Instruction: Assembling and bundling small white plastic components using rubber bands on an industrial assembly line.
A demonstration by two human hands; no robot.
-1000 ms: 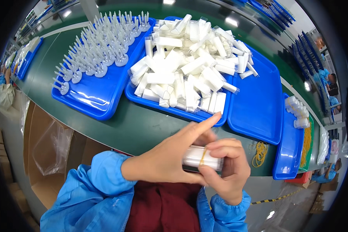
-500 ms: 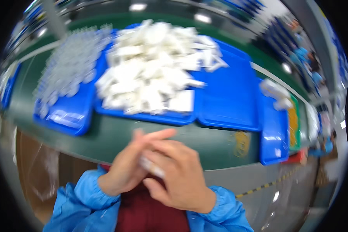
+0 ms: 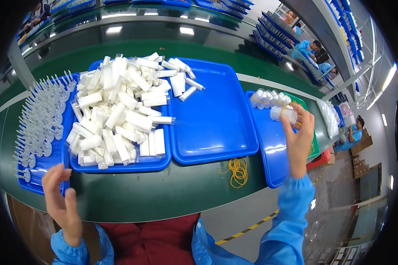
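My right hand (image 3: 300, 137) is closed on a small whitish, translucent bundle (image 3: 284, 115), with what looks like a yellow rubber band round it. The hand holds it over the blue tray (image 3: 274, 152) on the right, beside a row of similar whitish bundles (image 3: 269, 98) at that tray's far end. At the left, my left hand (image 3: 63, 201) is raised over the table's front edge with fingers apart and nothing in them. Nearest to it is a blue tray (image 3: 42, 180) with rows of clear plastic stemmed parts (image 3: 44, 119) standing in it.
White pieces in clear sleeves (image 3: 119, 110) are heaped on a middle blue tray; a few lie in another blue tray (image 3: 214, 128). Yellow rubber bands (image 3: 238, 172) lie on the green table (image 3: 185, 194). A green tray (image 3: 315, 148) stands at the right. People in blue sit beyond.
My hands were together over the table's front edge, around a small whitish thing. Now they are apart: the left has moved left, the right has carried a bundle to the right tray.
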